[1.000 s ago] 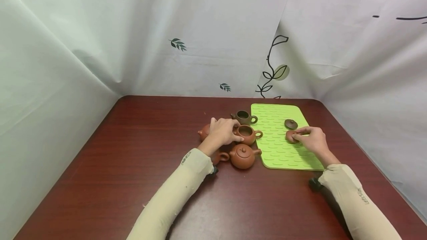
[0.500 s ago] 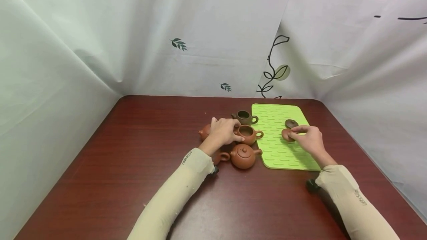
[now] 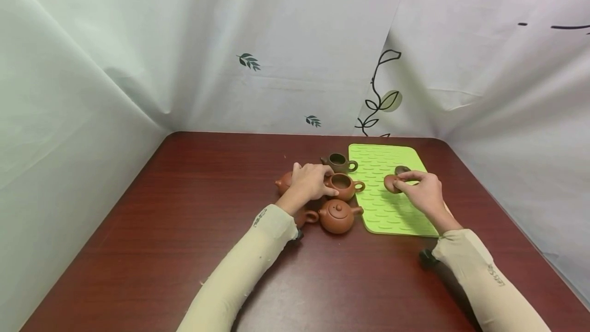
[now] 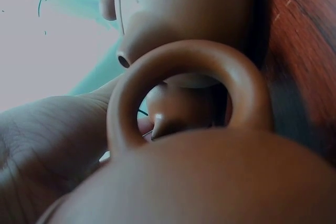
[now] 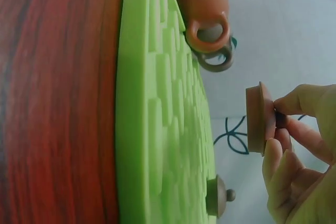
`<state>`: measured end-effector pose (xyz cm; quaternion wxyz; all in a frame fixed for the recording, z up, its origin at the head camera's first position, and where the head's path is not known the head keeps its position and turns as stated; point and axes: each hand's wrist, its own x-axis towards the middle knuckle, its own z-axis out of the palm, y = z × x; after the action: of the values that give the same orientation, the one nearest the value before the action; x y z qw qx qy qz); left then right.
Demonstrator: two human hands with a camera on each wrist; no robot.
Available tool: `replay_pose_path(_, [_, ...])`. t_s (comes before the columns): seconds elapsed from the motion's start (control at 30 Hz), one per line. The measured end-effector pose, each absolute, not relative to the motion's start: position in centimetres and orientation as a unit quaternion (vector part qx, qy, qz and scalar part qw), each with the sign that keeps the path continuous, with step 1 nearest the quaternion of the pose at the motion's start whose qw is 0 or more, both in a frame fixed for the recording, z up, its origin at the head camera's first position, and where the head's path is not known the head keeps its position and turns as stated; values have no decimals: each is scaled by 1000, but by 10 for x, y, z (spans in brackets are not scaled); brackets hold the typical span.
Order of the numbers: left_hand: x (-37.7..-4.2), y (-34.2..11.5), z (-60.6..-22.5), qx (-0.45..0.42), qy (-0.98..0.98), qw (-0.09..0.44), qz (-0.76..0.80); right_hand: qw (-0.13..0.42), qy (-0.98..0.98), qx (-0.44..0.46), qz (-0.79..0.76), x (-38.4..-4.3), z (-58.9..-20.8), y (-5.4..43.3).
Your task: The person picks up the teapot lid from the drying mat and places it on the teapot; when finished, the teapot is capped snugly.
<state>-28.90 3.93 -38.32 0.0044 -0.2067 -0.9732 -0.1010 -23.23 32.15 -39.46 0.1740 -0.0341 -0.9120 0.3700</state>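
Note:
My right hand (image 3: 426,193) pinches a reddish-brown teapot lid (image 3: 392,183) by its knob, above the green mat. In the right wrist view the lid (image 5: 255,119) stands on edge, apart from the mat. My left hand (image 3: 306,182) has its thumb and fingers about the near side of a lidless reddish-brown teapot (image 3: 346,192), whose handle points right. A lidded teapot (image 3: 336,216) stands just in front of it. Another reddish-brown teapot (image 3: 283,182) is partly behind the left hand. In the left wrist view a teapot handle (image 4: 194,51) fills the foreground.
The green ridged mat (image 3: 387,219) lies at the right of the dark red table (image 3: 184,250). A dark brown lid (image 3: 401,169) rests on it. Behind the open pot stands a dark lidless teapot (image 3: 338,162). A further pot (image 3: 310,216) is half hidden by the left wrist.
My right hand has lifted the reddish-brown lid off the mat and carried it left, toward the open teapot. The left hand has stayed at the same teapot.

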Motion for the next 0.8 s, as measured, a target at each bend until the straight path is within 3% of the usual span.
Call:
replay_pose_path(0.4, [-288, 40, -382, -202, -974, -2, -97, 202, -907, -10, 370, -235, -394, 307])
replay_pose_path(0.8, [-289, 39, -382, -206, -973, 1, -103, 194, -901, 11, 389, -235, -388, 293])
